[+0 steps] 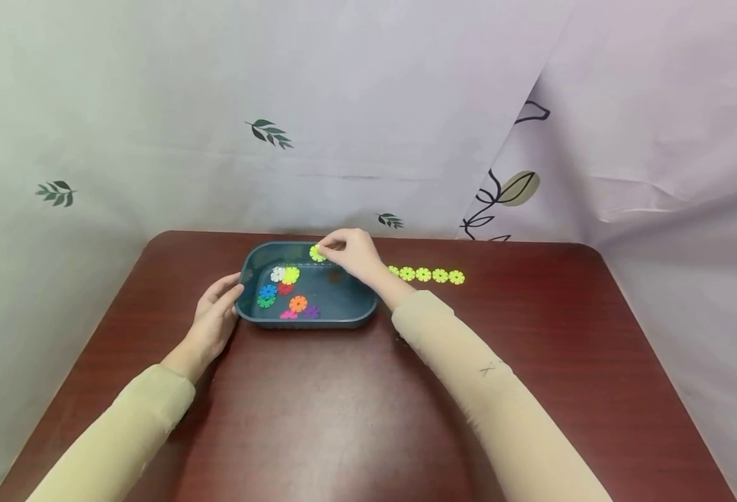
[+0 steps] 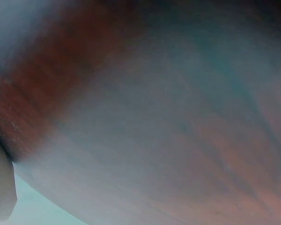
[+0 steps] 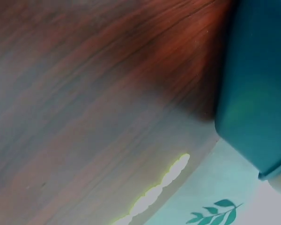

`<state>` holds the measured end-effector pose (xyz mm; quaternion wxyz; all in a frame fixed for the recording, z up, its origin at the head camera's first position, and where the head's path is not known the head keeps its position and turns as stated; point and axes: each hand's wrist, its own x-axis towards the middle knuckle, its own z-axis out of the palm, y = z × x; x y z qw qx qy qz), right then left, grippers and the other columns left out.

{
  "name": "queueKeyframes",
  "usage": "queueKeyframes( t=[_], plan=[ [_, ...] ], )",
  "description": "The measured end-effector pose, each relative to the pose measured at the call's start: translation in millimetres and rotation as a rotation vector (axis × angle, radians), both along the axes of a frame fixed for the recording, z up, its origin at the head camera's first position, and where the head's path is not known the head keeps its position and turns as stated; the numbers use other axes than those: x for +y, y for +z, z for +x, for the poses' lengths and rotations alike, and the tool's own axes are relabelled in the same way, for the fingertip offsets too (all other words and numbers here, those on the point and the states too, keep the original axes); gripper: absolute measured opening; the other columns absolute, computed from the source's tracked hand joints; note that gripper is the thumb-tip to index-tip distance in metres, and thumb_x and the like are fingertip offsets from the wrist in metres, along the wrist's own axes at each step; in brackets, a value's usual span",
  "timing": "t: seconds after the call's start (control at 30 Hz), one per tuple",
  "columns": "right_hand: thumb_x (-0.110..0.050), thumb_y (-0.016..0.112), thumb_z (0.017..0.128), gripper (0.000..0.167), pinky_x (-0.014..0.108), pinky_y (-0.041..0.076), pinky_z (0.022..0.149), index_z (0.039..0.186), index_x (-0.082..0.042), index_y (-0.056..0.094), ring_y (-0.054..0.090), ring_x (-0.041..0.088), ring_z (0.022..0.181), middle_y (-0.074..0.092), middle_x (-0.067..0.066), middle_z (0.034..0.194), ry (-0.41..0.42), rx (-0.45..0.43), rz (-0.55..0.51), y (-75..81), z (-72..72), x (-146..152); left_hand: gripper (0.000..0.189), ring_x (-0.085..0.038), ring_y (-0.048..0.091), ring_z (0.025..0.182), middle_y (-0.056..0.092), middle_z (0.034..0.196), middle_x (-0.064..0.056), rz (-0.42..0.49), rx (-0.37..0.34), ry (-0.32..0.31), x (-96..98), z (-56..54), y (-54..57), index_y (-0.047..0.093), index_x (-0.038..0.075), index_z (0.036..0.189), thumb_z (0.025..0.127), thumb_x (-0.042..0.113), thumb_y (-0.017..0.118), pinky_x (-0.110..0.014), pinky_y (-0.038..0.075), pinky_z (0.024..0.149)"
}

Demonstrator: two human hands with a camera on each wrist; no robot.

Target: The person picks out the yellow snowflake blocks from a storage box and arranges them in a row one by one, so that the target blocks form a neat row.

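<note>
A dark blue-grey tray (image 1: 308, 323) stands near the far side of the table. My left hand (image 1: 214, 314) grips its left rim, thumb on top and fingers at the outer side. Over the tray's back right part, my right hand (image 1: 355, 254) pinches a yellow-green flower-shaped disc (image 1: 316, 253) between thumb and fingertips. Inside the tray lie several such discs: a white one (image 1: 277, 274), a yellow one (image 1: 291, 275), a blue one (image 1: 268, 291), an orange one (image 1: 298, 303) and others. Neither wrist view shows the held disc; the left one is mostly blurred table.
Right of the tray, a row of yellow-green discs (image 1: 423, 275) lies on the brown wooden table (image 1: 318, 404), partly hidden by the right wrist. A pale curtain (image 1: 355, 104) with leaf prints hangs right behind the table's far edge.
</note>
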<state>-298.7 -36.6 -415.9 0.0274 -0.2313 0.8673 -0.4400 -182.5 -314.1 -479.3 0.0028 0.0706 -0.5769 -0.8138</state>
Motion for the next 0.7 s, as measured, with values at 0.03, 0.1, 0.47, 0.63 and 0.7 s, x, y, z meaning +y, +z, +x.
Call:
queueKeyframes(
  t=[0.03, 0.1, 0.47, 0.63, 0.7],
  plan=[
    [-0.021, 0.077, 0.101, 0.017, 0.029, 0.059, 0.082, 0.111, -0.010, 0.082, 0.073, 0.020, 0.095, 0.081, 0.007, 0.107, -0.004, 0.001, -0.009, -0.2, -0.2, 2, 0.019, -0.004, 0.064, 0.110, 0.065, 0.124, 0.011, 0.000, 0.001, 0.000, 0.0, 0.2, -0.6, 0.067, 0.022, 0.124, 0.110, 0.013, 0.058, -0.014, 0.054, 0.095],
    [-0.021, 0.077, 0.100, 0.016, 0.030, 0.059, 0.081, 0.111, -0.009, 0.082, 0.073, 0.021, 0.094, 0.081, 0.008, 0.107, -0.013, 0.005, -0.026, 0.1, -1.0, 6, 0.019, -0.005, 0.064, 0.108, 0.066, 0.123, 0.010, 0.002, 0.005, 0.002, 0.2, 0.3, -1.5, 0.067, 0.021, 0.124, 0.110, 0.013, 0.058, -0.014, 0.054, 0.094],
    [-0.018, 0.076, 0.101, 0.015, 0.032, 0.060, 0.082, 0.108, -0.007, 0.083, 0.074, 0.023, 0.094, 0.081, 0.010, 0.106, -0.057, 0.000, -0.055, 3.3, -5.1, 30, 0.020, -0.004, 0.067, 0.102, 0.070, 0.117, 0.009, 0.064, 0.031, -0.006, -0.2, 0.1, -1.1, 0.071, 0.019, 0.119, 0.109, 0.008, 0.058, -0.016, 0.056, 0.090],
    [-0.017, 0.077, 0.100, 0.014, 0.033, 0.060, 0.083, 0.108, -0.007, 0.083, 0.074, 0.024, 0.094, 0.081, 0.012, 0.107, -0.083, -0.009, -0.075, 3.8, -5.9, 42, 0.020, -0.003, 0.067, 0.103, 0.068, 0.119, 0.010, 0.056, 0.022, -0.013, -0.3, -0.5, -1.3, 0.070, 0.021, 0.119, 0.109, 0.009, 0.058, -0.015, 0.055, 0.090],
    [-0.016, 0.076, 0.100, 0.014, 0.034, 0.061, 0.084, 0.108, -0.006, 0.083, 0.074, 0.025, 0.094, 0.081, 0.013, 0.107, -0.090, -0.013, -0.088, 4.8, -5.8, 46, 0.020, -0.003, 0.067, 0.103, 0.069, 0.119, 0.009, 0.061, 0.020, -0.009, -0.2, -1.4, -1.7, 0.070, 0.021, 0.119, 0.109, 0.009, 0.058, -0.015, 0.055, 0.090]
  ],
)
